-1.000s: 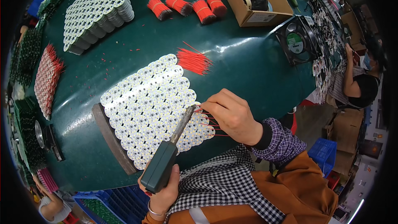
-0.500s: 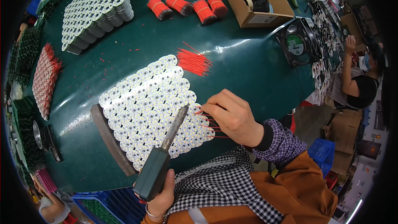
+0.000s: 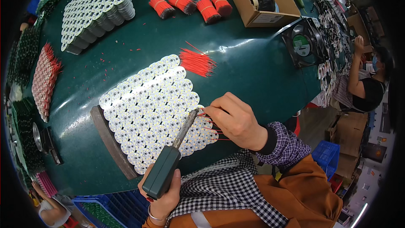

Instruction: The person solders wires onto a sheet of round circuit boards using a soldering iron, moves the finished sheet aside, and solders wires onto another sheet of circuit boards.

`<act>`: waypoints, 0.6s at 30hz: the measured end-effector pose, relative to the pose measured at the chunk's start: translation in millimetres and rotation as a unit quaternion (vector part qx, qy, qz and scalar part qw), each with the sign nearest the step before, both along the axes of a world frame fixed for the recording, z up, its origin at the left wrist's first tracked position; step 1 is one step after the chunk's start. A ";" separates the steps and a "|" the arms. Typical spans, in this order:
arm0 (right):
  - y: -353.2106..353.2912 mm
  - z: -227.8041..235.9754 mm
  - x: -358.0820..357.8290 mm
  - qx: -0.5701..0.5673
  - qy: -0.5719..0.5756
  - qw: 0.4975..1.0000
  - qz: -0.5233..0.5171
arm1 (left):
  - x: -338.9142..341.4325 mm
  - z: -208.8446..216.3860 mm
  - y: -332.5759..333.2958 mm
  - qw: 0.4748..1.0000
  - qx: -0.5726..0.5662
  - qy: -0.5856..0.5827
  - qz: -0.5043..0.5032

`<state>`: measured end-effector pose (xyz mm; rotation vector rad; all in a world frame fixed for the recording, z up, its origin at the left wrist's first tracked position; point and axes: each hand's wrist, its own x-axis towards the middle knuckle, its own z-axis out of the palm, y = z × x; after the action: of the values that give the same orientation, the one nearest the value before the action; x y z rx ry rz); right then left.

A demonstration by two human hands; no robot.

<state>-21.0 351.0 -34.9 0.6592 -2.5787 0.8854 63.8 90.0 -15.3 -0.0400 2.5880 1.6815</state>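
Observation:
My left hand (image 3: 168, 196) is wrapped round the dark green handle of a soldering iron (image 3: 162, 172), whose long grey barrel points up to the right. Its tip meets the right edge of a panel of round white LED boards (image 3: 147, 109), close to my right fingertips. My right hand (image 3: 236, 120) pinches a thin red wire (image 3: 201, 114) against that edge. Below it, several red wires (image 3: 219, 139) stick out from the boards along the same side. A loose pile of red wires (image 3: 197, 62) lies just beyond the panel's far right corner.
A dark bar (image 3: 112, 143) runs along the panel's left side. Farther back are stacked round boards (image 3: 97, 12), red wire bundles (image 3: 206, 10), a cardboard box (image 3: 270, 19) and a black fan (image 3: 301, 44). A wired board stack (image 3: 44, 82) lies left. Another person (image 3: 363, 76) sits at far right.
My left hand has shifted the soldering iron slightly to the right, bringing its tip up to the wire at my right fingertips. My right hand has barely moved.

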 end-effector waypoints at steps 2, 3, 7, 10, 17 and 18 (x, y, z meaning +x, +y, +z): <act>-0.6 -0.3 0.0 -0.004 0.000 1.000 -0.002 | -0.3 0.6 -0.1 1.000 0.003 0.002 0.003; -0.6 -0.6 -0.1 -0.004 0.000 1.000 -0.002 | -1.4 3.3 0.3 1.000 -0.001 -0.004 0.002; -0.8 -0.3 0.1 0.003 0.005 1.000 -0.004 | -1.4 5.6 -1.4 1.000 -0.001 -0.023 -0.002; -1.2 0.0 -0.1 0.002 0.004 1.000 -0.004 | -2.6 8.9 -1.8 1.000 -0.010 -0.022 -0.008; -1.2 -0.8 0.0 0.004 0.009 1.000 -0.004 | 2.3 6.9 -7.5 0.998 0.002 -0.065 -0.020; -1.6 -1.0 -0.1 0.004 0.009 1.000 -0.004 | -0.7 7.1 -2.6 0.998 0.013 -0.062 -0.002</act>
<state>-21.1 349.4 -35.8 0.6553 -2.5684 0.8639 63.1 87.4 -8.2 -0.1327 2.4751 1.6557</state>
